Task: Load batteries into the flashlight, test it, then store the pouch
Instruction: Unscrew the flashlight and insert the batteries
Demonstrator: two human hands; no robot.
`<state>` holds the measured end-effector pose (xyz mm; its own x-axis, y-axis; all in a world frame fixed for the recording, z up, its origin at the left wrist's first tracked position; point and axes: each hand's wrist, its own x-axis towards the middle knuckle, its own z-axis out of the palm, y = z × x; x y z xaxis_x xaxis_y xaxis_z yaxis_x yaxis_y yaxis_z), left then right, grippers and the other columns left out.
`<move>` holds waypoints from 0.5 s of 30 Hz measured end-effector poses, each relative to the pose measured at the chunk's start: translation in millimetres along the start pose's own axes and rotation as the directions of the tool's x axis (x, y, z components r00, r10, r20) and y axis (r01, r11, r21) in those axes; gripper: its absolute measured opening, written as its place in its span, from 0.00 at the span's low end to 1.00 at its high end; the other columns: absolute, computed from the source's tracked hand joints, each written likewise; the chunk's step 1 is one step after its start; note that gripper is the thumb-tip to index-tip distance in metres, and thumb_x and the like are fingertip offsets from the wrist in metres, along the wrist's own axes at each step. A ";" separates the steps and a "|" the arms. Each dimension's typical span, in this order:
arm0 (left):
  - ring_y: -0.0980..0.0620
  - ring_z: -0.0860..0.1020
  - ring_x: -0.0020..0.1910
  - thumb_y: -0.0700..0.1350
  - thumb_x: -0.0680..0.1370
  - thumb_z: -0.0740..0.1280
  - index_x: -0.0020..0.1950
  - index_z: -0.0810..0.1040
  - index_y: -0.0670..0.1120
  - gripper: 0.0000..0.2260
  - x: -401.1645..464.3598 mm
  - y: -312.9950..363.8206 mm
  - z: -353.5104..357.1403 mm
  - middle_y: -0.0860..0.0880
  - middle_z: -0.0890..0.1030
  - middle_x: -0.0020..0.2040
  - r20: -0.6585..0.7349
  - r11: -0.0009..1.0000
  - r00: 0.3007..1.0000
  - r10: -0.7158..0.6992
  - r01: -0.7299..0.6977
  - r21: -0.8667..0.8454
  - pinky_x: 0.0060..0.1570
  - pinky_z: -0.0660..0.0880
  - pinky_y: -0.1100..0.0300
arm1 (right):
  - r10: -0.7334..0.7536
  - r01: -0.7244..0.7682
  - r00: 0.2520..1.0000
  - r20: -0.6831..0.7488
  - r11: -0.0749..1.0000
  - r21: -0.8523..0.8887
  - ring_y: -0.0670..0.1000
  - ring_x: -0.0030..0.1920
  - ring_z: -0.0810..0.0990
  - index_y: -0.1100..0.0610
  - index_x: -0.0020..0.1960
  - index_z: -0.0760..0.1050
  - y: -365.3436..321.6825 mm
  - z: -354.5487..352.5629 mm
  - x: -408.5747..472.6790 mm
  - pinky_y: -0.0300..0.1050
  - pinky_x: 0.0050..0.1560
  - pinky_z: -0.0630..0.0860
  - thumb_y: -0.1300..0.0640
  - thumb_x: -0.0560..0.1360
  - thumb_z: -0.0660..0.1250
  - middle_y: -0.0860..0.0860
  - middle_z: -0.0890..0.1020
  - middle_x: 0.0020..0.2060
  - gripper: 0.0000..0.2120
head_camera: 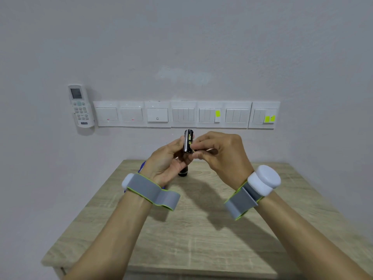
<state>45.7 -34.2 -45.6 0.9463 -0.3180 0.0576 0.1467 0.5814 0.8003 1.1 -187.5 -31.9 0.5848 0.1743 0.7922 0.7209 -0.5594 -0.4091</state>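
Battery holder held upright between both hands, above the table.

The left hand grips the black battery holder with its long axis near vertical, while the right hand pinches something small at the holder's lower end, probably a battery (too blurred to be sure). The flashlight body stands on the wooden table just below the left palm, so the holder's next path is likely straight down, with the left hand nearer.
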 end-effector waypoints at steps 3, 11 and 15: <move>0.50 0.77 0.44 0.43 0.81 0.62 0.59 0.77 0.38 0.12 -3.0 -2.7 4.3 0.41 0.78 0.52 0.025 1.000 1.000 -0.014 0.014 0.003 0.37 0.79 0.64 | -0.023 0.021 0.998 -0.057 0.999 -0.031 0.46 0.38 0.82 0.60 0.42 0.86 2.5 2.2 -0.4 0.38 0.42 0.79 0.65 0.65 0.78 0.52 0.85 0.39 0.06; 0.55 0.75 0.32 0.42 0.81 0.61 0.51 0.78 0.39 0.08 -5.9 -6.1 8.4 0.45 0.77 0.41 0.038 1.000 0.999 0.002 -0.002 0.014 0.34 0.76 0.63 | -0.079 0.065 0.990 -0.118 0.992 -0.112 0.45 0.38 0.75 0.57 0.39 0.86 7.3 6.5 1.1 0.35 0.39 0.72 0.62 0.65 0.77 0.49 0.84 0.38 0.03; 0.55 0.74 0.32 0.43 0.80 0.62 0.51 0.79 0.39 0.09 -7.7 -4.4 8.2 0.46 0.79 0.41 0.044 0.999 0.999 -0.021 0.019 0.048 0.31 0.73 0.64 | 0.011 -0.027 0.992 -0.127 0.992 -0.122 0.41 0.41 0.69 0.53 0.42 0.83 9.5 6.1 2.7 0.34 0.43 0.67 0.55 0.65 0.77 0.46 0.78 0.44 0.07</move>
<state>35.5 -40.5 -44.6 0.9294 -0.3629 0.0671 0.1506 0.5390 0.8287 11.8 -187.5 -36.4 0.5409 0.0640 0.8386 0.6541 -0.6589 -0.3715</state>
